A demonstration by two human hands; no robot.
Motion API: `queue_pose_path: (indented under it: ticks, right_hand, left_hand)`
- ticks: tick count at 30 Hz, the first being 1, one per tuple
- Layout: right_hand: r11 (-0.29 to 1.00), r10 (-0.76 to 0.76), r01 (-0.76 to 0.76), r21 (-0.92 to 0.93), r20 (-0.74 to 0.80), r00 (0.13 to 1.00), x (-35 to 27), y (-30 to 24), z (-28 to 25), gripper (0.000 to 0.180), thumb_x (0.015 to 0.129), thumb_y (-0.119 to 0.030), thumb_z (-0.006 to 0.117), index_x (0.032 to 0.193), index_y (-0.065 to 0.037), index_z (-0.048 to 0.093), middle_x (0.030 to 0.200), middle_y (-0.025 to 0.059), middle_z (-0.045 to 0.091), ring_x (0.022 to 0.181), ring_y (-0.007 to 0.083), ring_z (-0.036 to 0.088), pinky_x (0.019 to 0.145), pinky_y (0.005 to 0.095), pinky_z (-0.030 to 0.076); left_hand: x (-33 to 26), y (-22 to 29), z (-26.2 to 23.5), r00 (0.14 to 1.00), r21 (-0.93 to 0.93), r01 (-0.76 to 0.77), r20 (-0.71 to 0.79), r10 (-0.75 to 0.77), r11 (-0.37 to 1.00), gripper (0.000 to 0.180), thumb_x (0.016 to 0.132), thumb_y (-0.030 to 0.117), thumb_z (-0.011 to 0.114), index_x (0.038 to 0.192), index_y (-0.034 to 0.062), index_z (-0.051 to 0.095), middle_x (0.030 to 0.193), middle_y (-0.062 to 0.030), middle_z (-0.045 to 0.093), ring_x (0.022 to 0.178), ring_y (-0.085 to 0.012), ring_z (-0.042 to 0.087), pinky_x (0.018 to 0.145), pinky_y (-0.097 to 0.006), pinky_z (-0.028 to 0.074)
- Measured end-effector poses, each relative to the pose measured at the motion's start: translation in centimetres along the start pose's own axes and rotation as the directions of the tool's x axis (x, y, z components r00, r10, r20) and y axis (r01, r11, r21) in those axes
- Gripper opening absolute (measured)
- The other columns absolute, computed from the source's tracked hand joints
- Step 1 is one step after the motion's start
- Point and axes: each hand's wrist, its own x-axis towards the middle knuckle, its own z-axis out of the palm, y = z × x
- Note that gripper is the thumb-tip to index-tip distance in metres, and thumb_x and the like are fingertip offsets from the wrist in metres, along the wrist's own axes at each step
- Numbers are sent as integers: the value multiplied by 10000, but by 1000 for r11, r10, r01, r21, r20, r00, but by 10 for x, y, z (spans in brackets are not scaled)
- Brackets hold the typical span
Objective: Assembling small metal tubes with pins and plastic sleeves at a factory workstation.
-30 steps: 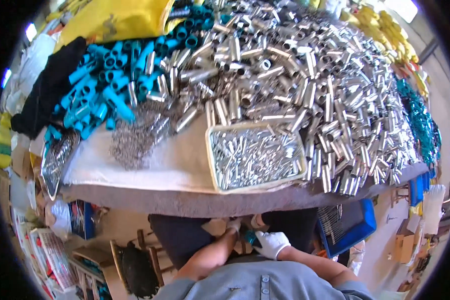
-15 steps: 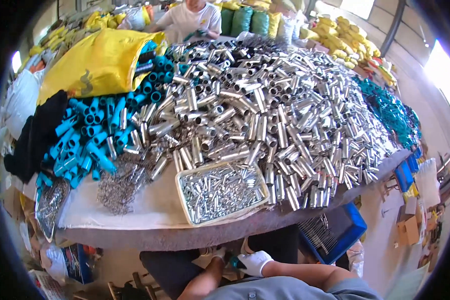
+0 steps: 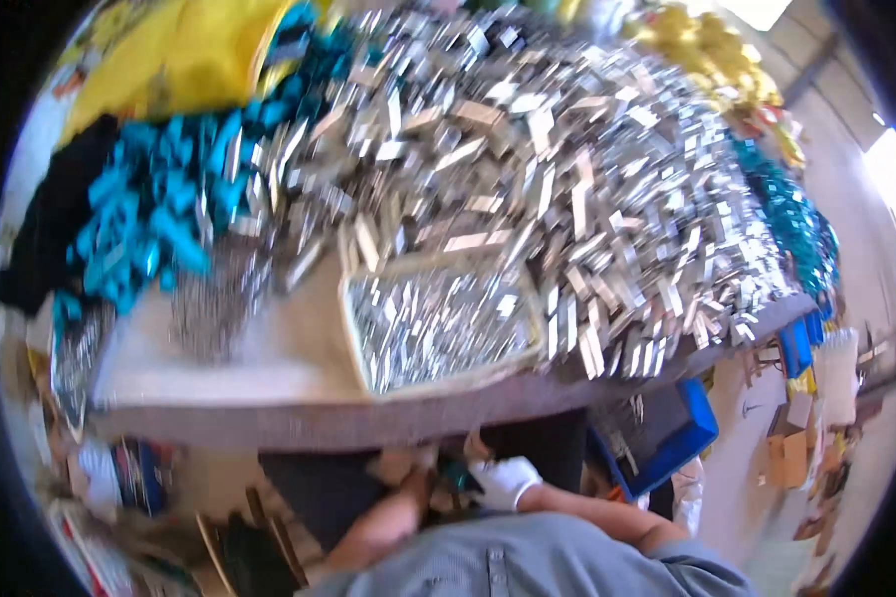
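My hands are low in front of me, below the table's front edge, and the picture is smeared by motion. My right hand (image 3: 508,482) wears a white glove, its fingers bent toward a small teal piece (image 3: 458,476). Whether it grips that piece cannot be made out. My left hand (image 3: 421,466) reaches in beside it, its fingers blurred and partly hidden. On the table above them stands a cream-rimmed tray (image 3: 356,343) full of small shiny metal pieces (image 3: 438,318). Behind and right of it spreads a large heap of silver metal tubes (image 3: 587,209).
Teal tubes (image 3: 154,214) are piled at the left, beneath a yellow sack (image 3: 169,60) and beside a black cloth (image 3: 55,219). Thin wire springs (image 3: 219,303) lie left of the tray. A blue bin (image 3: 702,423) with metal rods stands below the table's right side.
The view has tilted downward and blurred, so the table and heap sit higher and the co-worker has left the picture. My hands stay close together below the table edge.
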Motion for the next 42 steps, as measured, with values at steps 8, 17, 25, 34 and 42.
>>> queue_pose_path:
  ticks: [8, 17, 25, 34, 42]
  right_hand:
    - [997, -60, 59, -46, -23, 998, -9, 3, -3, 490, 792, -379, 593, 1153, -67, 479, 793, 147, 650, 698, 308, 648, 590, 437, 503]
    - [993, -98, 99, -65, 24, 995, 10, -17, -16, 420, 792, -375, 607, 1054, -61, 511, 791, 157, 651, 696, 335, 639, 594, 456, 495]
    - [994, -63, 54, -95, -91, 994, 77, -60, -47, 375, 749, -325, 644, 965, -17, 643, 960, 230, 639, 934, 381, 611, 829, 443, 484]
    - [997, -2, 10, -81, 100, 995, 15, -4, -20, 645, 803, -396, 596, 1285, -40, 360, 892, 193, 650, 761, 361, 637, 639, 466, 497]
    - [999, -42, 41, -23, -81, 996, -3, 3, -7, 434, 755, -350, 665, 1061, -62, 556, 775, 181, 647, 695, 346, 636, 607, 437, 500]
  left_hand:
    - [-8, -10, 28, 935, -75, 208, -278, -221, 975, 611, 714, 220, 754, 1240, 29, 509, 1179, -88, 588, 991, -209, 578, 841, -340, 460]
    - [95, -134, -31, 950, -211, 279, -83, -302, 937, 560, 739, 248, 727, 1231, 62, 535, 1157, -90, 597, 996, -237, 577, 841, -372, 462]
    - [83, -16, -25, 990, -168, 31, -129, -53, 985, 449, 775, 248, 686, 1152, 36, 566, 1067, -100, 615, 929, -241, 593, 797, -367, 482]
    - [-21, -3, 28, 947, -374, 86, -257, -193, 923, 336, 817, 228, 636, 1066, 5, 599, 973, -115, 635, 841, -246, 613, 749, -362, 507]
    - [5, -58, 34, 935, -539, 201, -144, -324, 818, 474, 721, 201, 690, 1145, 34, 562, 1011, -101, 616, 848, -252, 616, 723, -388, 502]
